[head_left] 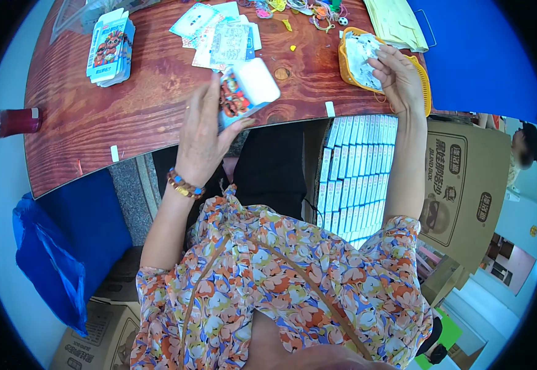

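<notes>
My left hand grips a small printed box with a coloured cartoon picture and a white end. The box is tilted above the table's near edge. To the right, my right hand reaches over a yellow basket of white packets. Its fingers are bent and somewhat apart at the packets, and no packet shows clearly held. Beyond the left hand lies a loose pile of printed cards. A stack of flattened printed boxes lies at the far left.
Small colourful trinkets and yellow bags lie along the far side of the wooden table. A dark red jar is at the left edge. Below right, a carton holds rows of small boxes, its brown flap folded out.
</notes>
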A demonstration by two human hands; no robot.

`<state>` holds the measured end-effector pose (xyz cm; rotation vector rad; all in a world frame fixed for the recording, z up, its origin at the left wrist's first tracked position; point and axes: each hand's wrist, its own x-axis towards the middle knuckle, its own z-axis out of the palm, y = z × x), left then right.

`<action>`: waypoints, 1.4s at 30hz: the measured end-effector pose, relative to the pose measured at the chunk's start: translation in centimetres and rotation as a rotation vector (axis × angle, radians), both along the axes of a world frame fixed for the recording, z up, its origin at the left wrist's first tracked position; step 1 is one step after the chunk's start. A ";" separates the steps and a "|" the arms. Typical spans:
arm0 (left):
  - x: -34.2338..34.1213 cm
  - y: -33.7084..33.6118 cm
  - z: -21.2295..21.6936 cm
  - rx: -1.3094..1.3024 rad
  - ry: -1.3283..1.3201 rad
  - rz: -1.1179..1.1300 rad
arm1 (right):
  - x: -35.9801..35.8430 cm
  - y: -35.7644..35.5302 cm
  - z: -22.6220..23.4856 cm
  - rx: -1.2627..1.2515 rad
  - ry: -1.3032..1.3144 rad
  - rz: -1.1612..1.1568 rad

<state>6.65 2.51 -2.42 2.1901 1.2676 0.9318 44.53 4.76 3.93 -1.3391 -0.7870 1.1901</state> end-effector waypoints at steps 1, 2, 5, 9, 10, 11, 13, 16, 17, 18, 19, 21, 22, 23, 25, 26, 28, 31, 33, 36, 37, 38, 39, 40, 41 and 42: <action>0.3 0.1 -0.2 0.015 0.009 -0.020 | -1.7 0.0 0.2 0.014 0.088 0.071; 0.8 0.2 0.1 0.014 0.018 -0.008 | -3.5 -0.1 0.7 0.029 0.174 0.140; 2.1 -0.1 0.3 0.060 0.023 -0.028 | -8.2 -0.4 0.8 0.040 0.260 0.304; 2.4 0.0 0.2 0.093 -0.021 -0.005 | -13.7 -0.3 0.5 -0.012 0.184 0.344; 2.2 0.0 0.1 0.092 -0.021 0.015 | -14.8 -0.3 0.5 -0.013 0.133 0.322; 2.0 0.0 0.0 0.092 -0.023 0.035 | -15.8 -0.3 0.6 -0.010 0.042 0.285; 1.4 -0.1 -0.2 0.086 -0.019 0.051 | -16.1 0.0 -0.1 0.048 -0.090 0.354; 1.0 -0.3 -0.3 0.084 -0.021 0.057 | -17.4 -0.3 -0.1 0.167 -0.241 0.391; 0.8 -0.3 -0.4 0.092 -0.018 0.053 | -17.6 -0.3 -0.1 0.161 -0.308 0.389; 0.8 -0.3 -0.5 0.091 -0.020 0.055 | -17.8 -0.3 -0.1 0.155 -0.375 0.388; 0.7 -0.3 -0.5 0.080 -0.026 0.069 | -17.8 -0.2 -0.2 0.154 -0.376 0.390; 0.7 -0.3 -0.6 0.069 -0.032 0.083 | -17.7 0.0 -0.5 0.353 -0.689 0.377; 0.6 -0.2 -0.6 0.069 -0.033 0.088 | -17.8 0.0 -0.3 0.353 -0.689 0.378; 0.5 -0.2 -0.5 0.070 -0.035 0.092 | -17.9 0.0 -0.1 0.418 -0.871 0.414; 0.4 -0.1 -0.4 0.063 -0.040 0.094 | -18.0 0.1 0.2 0.484 -1.051 0.447; 0.5 0.0 -0.5 0.057 -0.055 0.087 | -17.8 0.1 0.3 0.509 -0.960 0.415; 0.6 0.1 -0.7 0.042 -0.086 0.080 | -17.3 -0.2 0.9 0.527 -0.881 0.372; 0.4 0.5 -0.8 0.017 -0.113 0.083 | -16.1 -1.0 1.4 0.347 -0.666 0.373; 0.5 0.4 -0.6 -0.061 -0.147 0.084 | -15.8 -1.6 0.6 0.519 -0.889 0.369; 1.4 -0.1 -0.5 -0.059 -0.144 0.048 | -16.3 -2.1 1.1 0.669 -1.128 0.412; 1.9 -0.2 -0.3 -0.050 -0.137 0.035 | -16.4 -2.2 1.2 0.687 -1.235 0.436; 2.2 -0.2 -0.3 -0.048 -0.132 0.030 | -16.5 -2.1 1.1 0.709 -1.339 0.459; 2.4 -0.3 -0.4 -0.028 -0.132 0.031 | -16.1 -2.1 0.8 0.687 -1.258 0.480; 2.5 -0.2 -0.3 -0.007 -0.133 0.032 | -15.6 -2.1 0.9 0.688 -1.255 0.473; 2.5 -0.2 -0.2 -0.006 -0.130 0.025 | -14.7 -2.3 0.9 0.656 -1.167 0.430; 2.4 -0.2 -0.1 -0.005 -0.130 0.020 | -14.1 -2.4 1.0 0.623 -1.081 0.386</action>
